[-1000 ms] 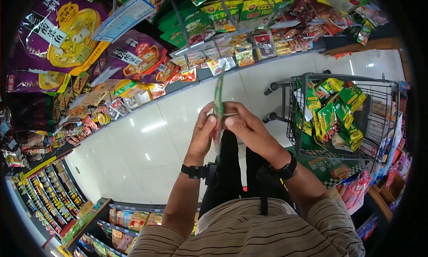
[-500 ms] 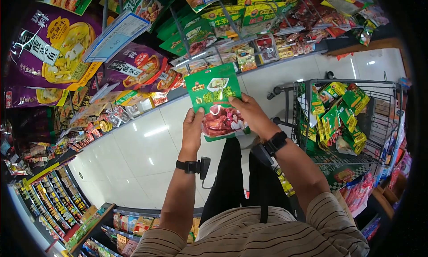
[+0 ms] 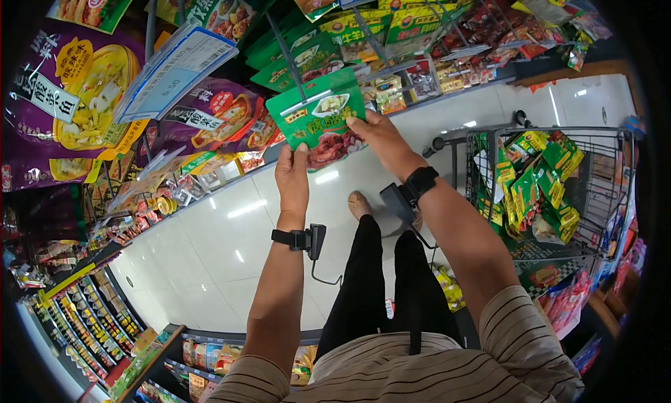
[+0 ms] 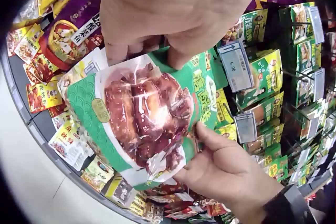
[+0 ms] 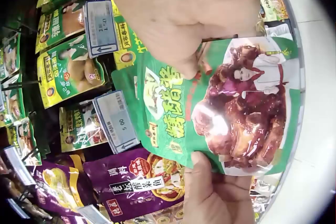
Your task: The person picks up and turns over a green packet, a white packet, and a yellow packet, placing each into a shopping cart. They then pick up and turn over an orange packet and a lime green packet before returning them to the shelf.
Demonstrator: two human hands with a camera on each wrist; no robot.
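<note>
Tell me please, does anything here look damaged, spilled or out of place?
Nothing clearly stands out: the held green packet shows no tear, and the visible floor no spill. Packets in the cart lie jumbled, which looks ordinary.

Floor: pale, glossy tiles, thin joints, bright streaks of reflected light. Metal hooks and blue-and-white price tags line the upper side in the head view. Shelving at lower left, topped by a yellow strip.
</note>
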